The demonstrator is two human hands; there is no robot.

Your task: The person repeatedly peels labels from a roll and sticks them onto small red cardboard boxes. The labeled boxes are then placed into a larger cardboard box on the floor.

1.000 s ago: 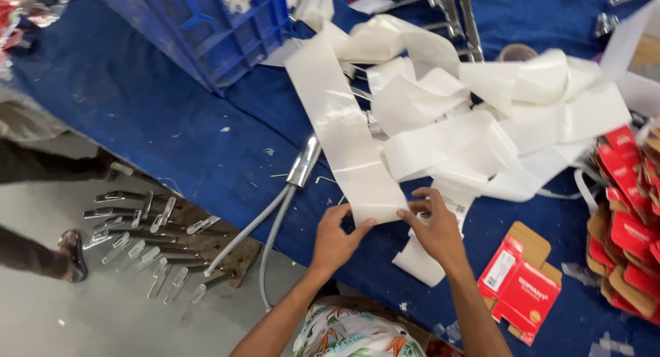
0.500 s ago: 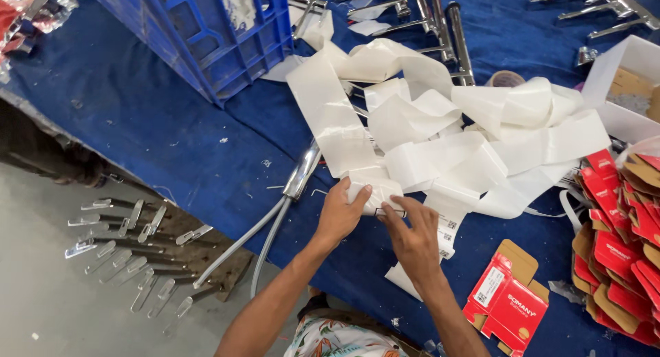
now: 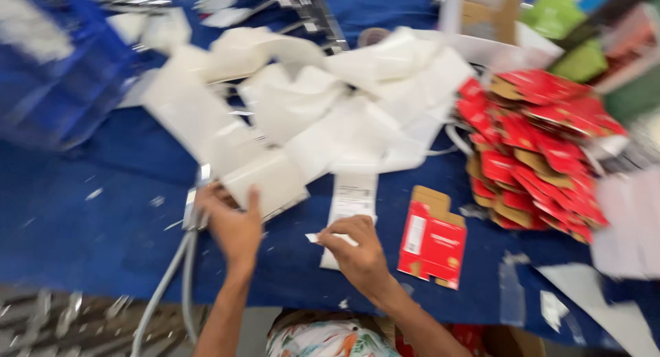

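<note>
My left hand (image 3: pixel 232 223) presses on the near end of a long white paper strip (image 3: pixel 265 181) that loops in a heap over the blue table cloth (image 3: pixel 89 233). My right hand (image 3: pixel 356 250) pinches a small white label (image 3: pixel 320 239) just peeled away, beside a printed white sheet (image 3: pixel 352 199). A flat red folded carton (image 3: pixel 433 240) lies right of my right hand. The view is blurred by motion.
A pile of red flat cartons (image 3: pixel 543 157) sits at the right. A blue plastic crate (image 3: pixel 55 75) stands at the far left. A metal tool with long grey handles (image 3: pixel 175 274) hangs over the table's front edge. Metal parts (image 3: pixel 62 312) lie on the floor below.
The camera swung right and closer. My right hand has pulled back toward me with a small white label, away from the strip. My left hand stays on the strip end.
</note>
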